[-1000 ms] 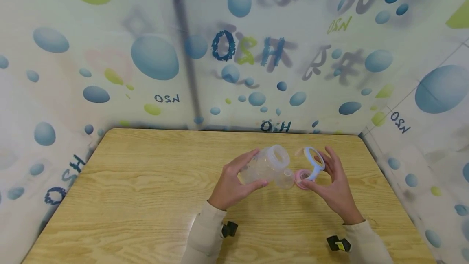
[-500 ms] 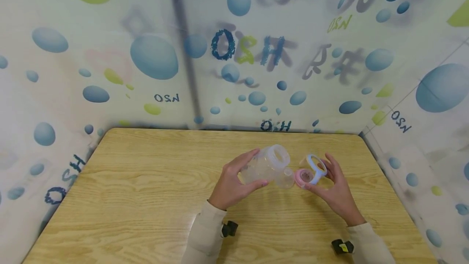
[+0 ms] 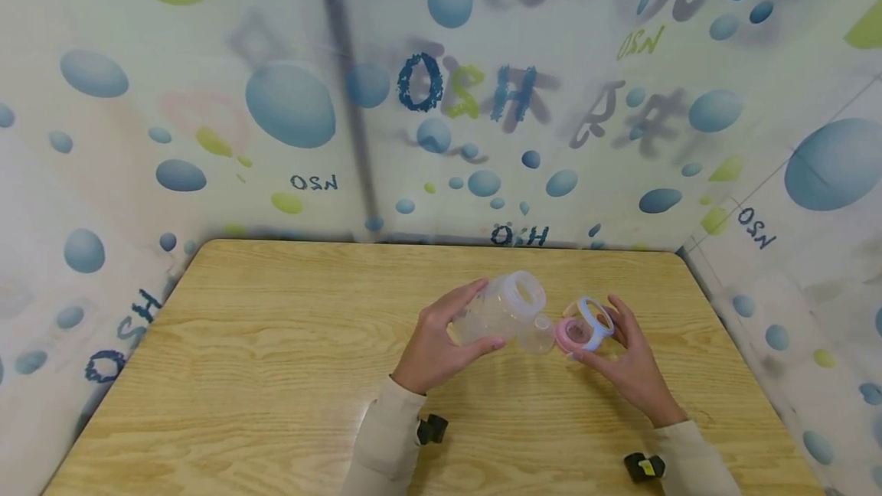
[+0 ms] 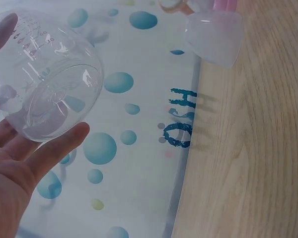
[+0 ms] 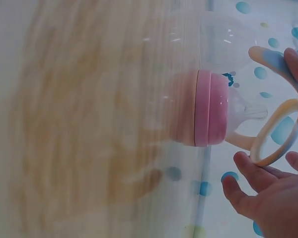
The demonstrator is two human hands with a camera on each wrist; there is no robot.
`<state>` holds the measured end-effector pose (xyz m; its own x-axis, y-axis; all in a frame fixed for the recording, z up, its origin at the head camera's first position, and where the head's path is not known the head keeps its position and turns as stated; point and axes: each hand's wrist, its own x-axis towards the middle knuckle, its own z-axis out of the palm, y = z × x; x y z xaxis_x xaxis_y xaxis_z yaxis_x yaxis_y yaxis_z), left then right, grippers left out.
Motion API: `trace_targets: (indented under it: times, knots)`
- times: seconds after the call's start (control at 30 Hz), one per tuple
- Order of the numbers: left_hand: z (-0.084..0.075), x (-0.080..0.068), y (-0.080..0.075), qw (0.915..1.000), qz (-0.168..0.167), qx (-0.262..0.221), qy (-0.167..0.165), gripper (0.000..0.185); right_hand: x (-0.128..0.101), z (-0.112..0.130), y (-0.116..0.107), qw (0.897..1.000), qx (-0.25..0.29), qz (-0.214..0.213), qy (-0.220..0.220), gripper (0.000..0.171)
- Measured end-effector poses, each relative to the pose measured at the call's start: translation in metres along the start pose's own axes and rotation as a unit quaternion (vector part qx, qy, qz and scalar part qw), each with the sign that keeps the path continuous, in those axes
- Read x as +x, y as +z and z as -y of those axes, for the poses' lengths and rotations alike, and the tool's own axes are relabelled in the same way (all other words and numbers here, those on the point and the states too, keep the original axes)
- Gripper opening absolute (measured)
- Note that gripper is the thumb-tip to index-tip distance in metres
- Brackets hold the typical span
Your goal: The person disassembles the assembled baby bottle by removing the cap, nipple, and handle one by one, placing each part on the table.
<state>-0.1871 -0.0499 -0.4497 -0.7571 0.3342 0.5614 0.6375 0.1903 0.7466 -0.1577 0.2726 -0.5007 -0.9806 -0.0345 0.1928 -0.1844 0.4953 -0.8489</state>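
Note:
A clear baby bottle without a lid tilts in my left hand, its open mouth pointing up and to the right. In the left wrist view, thumb and fingers curl round the bottle. My right hand pinches a two-loop bottle handle, light blue on one side and beige on the other. Just left of the handle, a pink collar stands on the table; the right wrist view shows a clear teat in it. A translucent cap sits between bottle and collar.
Everything is over a wood-grain table. Behind its far edge hangs a white backdrop printed with blue and green drops. Black wrist cameras sit by both beige sleeves.
My right hand has lowered the handle and turned it, bringing it down beside the pink collar, which now shows more fully. The left hand and bottle have stayed in place.

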Motion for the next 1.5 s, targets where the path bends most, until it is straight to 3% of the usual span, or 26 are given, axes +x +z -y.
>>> trace_targets:
  times: [0.63,1.2,1.5]
  knots:
    - [-0.0002,0.0002,0.0006,1.0000,-0.001,-0.003,-0.007,0.074,0.0007,-0.0023,-0.0093,0.994,-0.085,0.041,0.051,0.115]
    - [0.0003,-0.0002,0.0008,1.0000,0.000,-0.008,-0.002,0.074,0.0030,-0.0074,-0.0083,0.987,-0.141,0.073,0.035,0.118]
    - [-0.0007,-0.0005,0.0018,1.0000,-0.001,-0.006,-0.001,0.074,0.0033,-0.0073,-0.0088,0.987,-0.141,0.079,0.027,0.118]
